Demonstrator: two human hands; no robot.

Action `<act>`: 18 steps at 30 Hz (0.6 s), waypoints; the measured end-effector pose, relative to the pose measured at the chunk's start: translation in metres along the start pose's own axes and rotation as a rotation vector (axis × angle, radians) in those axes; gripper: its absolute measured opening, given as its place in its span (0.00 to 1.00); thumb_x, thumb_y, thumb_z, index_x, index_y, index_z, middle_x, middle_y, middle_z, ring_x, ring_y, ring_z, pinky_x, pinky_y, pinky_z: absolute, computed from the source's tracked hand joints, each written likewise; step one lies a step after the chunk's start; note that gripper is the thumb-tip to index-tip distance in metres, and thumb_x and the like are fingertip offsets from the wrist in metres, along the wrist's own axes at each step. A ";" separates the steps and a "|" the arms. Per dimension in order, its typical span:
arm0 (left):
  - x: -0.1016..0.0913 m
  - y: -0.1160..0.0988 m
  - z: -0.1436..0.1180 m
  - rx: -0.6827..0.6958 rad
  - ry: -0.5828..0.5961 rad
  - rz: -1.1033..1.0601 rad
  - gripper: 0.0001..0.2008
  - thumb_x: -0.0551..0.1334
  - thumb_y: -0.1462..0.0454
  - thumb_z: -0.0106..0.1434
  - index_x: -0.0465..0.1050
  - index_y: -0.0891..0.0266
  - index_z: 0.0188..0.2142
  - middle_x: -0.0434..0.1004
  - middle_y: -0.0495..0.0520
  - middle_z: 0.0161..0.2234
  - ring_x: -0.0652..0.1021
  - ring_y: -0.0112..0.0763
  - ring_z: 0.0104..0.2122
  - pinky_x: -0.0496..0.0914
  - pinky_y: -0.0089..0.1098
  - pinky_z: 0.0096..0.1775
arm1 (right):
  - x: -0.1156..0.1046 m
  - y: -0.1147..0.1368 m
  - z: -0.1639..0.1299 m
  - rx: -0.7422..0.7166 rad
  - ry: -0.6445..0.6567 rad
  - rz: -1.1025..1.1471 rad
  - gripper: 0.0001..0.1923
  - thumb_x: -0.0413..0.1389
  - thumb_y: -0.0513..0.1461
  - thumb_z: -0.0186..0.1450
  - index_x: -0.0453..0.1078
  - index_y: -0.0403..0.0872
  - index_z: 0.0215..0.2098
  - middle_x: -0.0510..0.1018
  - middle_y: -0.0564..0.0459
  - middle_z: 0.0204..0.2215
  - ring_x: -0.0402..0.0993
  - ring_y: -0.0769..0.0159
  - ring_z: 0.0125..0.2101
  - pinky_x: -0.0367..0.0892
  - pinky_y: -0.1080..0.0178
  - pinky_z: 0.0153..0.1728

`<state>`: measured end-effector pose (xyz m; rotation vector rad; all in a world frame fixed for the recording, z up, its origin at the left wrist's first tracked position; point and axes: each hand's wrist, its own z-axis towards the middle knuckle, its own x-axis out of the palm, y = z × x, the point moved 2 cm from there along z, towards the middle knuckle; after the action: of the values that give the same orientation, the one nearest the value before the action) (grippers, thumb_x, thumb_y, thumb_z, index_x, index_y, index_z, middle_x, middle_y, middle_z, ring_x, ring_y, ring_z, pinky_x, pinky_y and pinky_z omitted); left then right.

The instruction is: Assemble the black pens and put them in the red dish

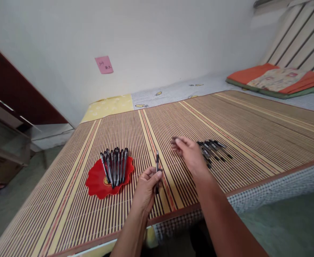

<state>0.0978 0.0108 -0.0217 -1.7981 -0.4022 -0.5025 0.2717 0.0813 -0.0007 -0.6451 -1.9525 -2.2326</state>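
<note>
My left hand [148, 185] is closed around a pen [157, 164], held upright with its bare writing tip up and its lower end below my fingers. To the right of it, my right hand [186, 150] is raised over the mat, thumb and fingers pinching a small dark pen cap [175, 138], partly hidden by the fingers. Several capped black pens [115, 166] lie side by side on a red wavy-edged plate [94, 178] at the left. Beyond my right wrist, more black pens [214, 150] lie in a loose row on the mat.
A striped bamboo mat [124, 214] covers the bed. Folded orange and floral cloth [277, 80] sits at the far right by a slatted headboard [301, 39]. A pink note [104, 65] is stuck to the white wall behind. The bed's front edge runs below my forearms.
</note>
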 end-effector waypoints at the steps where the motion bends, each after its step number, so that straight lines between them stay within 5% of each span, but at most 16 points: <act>1: 0.000 -0.001 0.000 0.010 -0.013 0.007 0.18 0.80 0.61 0.43 0.77 0.65 0.30 0.74 0.45 0.22 0.69 0.18 0.20 0.63 0.19 0.23 | -0.009 0.002 0.004 -0.060 -0.133 -0.016 0.12 0.64 0.44 0.57 0.76 0.46 0.36 0.81 0.53 0.31 0.77 0.68 0.29 0.71 0.64 0.33; 3: 0.001 -0.002 0.001 0.018 -0.018 0.016 0.19 0.79 0.59 0.43 0.78 0.65 0.30 0.73 0.45 0.22 0.68 0.18 0.19 0.62 0.19 0.22 | -0.026 0.007 0.010 -0.143 -0.308 -0.088 0.11 0.62 0.44 0.58 0.75 0.46 0.35 0.80 0.52 0.30 0.77 0.67 0.29 0.71 0.64 0.31; 5: 0.001 -0.001 0.001 0.011 -0.008 0.030 0.19 0.79 0.58 0.44 0.78 0.65 0.32 0.74 0.46 0.22 0.70 0.19 0.20 0.63 0.20 0.22 | -0.038 0.012 0.013 -0.195 -0.341 -0.254 0.11 0.58 0.43 0.61 0.75 0.45 0.37 0.81 0.50 0.31 0.77 0.64 0.30 0.71 0.62 0.32; 9: -0.003 0.003 0.002 -0.007 0.022 0.105 0.17 0.76 0.57 0.50 0.79 0.65 0.35 0.78 0.50 0.24 0.72 0.21 0.21 0.63 0.21 0.23 | -0.041 0.014 0.010 -0.296 -0.212 -0.863 0.13 0.52 0.38 0.65 0.77 0.43 0.42 0.82 0.42 0.37 0.77 0.56 0.39 0.70 0.56 0.43; 13: -0.006 0.008 0.004 -0.024 0.044 0.170 0.18 0.75 0.57 0.52 0.80 0.66 0.40 0.79 0.53 0.27 0.74 0.23 0.22 0.62 0.22 0.24 | -0.029 0.004 0.005 -0.227 -0.023 -1.423 0.12 0.54 0.35 0.66 0.78 0.42 0.43 0.82 0.39 0.42 0.75 0.52 0.44 0.66 0.57 0.45; 18: -0.005 0.007 0.003 -0.020 0.056 0.176 0.17 0.72 0.58 0.55 0.80 0.66 0.41 0.79 0.53 0.27 0.73 0.23 0.23 0.60 0.23 0.23 | -0.018 -0.006 0.001 -0.147 0.120 -1.609 0.11 0.58 0.35 0.65 0.78 0.43 0.45 0.83 0.37 0.40 0.75 0.49 0.44 0.64 0.57 0.41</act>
<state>0.0975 0.0118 -0.0311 -1.8153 -0.1987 -0.4331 0.2859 0.0799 -0.0126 1.6436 -2.5444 -2.7970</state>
